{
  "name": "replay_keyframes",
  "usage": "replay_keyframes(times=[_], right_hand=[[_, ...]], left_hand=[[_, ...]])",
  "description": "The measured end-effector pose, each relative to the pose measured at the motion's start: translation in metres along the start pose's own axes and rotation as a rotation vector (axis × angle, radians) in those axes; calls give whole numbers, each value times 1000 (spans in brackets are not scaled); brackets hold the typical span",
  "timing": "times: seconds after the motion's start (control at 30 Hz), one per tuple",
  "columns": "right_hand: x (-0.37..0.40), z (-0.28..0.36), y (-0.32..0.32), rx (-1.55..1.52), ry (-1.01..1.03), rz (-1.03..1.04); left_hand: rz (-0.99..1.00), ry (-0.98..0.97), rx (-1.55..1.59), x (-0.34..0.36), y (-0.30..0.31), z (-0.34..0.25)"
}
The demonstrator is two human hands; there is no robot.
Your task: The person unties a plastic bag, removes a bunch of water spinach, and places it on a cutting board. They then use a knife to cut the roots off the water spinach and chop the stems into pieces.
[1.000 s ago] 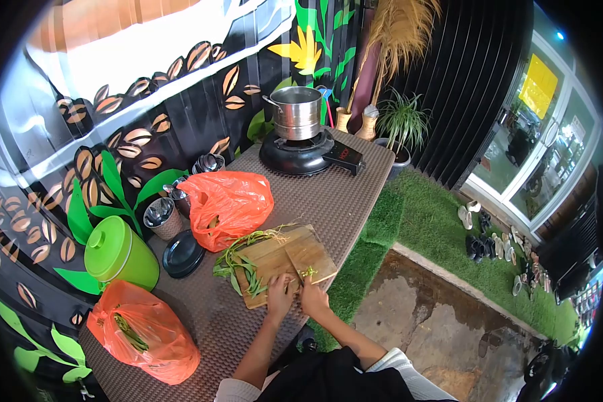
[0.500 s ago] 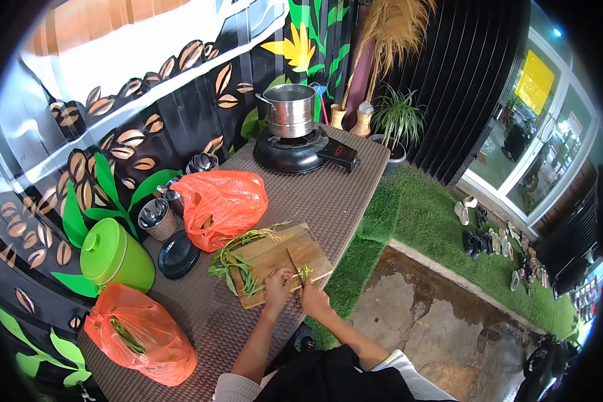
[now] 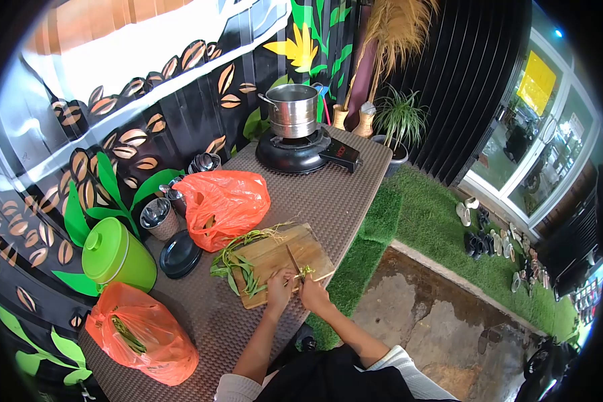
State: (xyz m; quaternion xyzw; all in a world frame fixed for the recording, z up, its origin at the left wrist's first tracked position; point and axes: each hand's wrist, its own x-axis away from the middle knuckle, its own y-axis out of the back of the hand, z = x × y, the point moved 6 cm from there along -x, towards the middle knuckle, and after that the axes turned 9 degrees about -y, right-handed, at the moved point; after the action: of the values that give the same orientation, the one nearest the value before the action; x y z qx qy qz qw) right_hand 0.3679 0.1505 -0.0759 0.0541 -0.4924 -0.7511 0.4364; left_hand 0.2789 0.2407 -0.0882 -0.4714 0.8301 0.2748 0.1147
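My right hand is closed round the handle of a knife, its blade pointing away from me over the wooden cutting board. Beside the blade, near the board's right edge, lies a small heap of chopped green bits. Left of the knife, my left hand rests on the board with fingers curled together at the ends of leafy greens. What is inside those fingers is mostly hidden. The uncut greens trail across the board's left side and over its edge.
An orange plastic bag sits behind the board, another bag at front left. Nearby stand a green lidded container, dark plates and a cup holder. A steel pot is on a black stove at the far end.
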Motion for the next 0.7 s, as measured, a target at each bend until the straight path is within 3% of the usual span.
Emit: replay_keyframes(times=[0.7], right_hand=[[1,-1,-8,47,-29,-51]], left_hand=[[4,12,29,2,-1,-3]])
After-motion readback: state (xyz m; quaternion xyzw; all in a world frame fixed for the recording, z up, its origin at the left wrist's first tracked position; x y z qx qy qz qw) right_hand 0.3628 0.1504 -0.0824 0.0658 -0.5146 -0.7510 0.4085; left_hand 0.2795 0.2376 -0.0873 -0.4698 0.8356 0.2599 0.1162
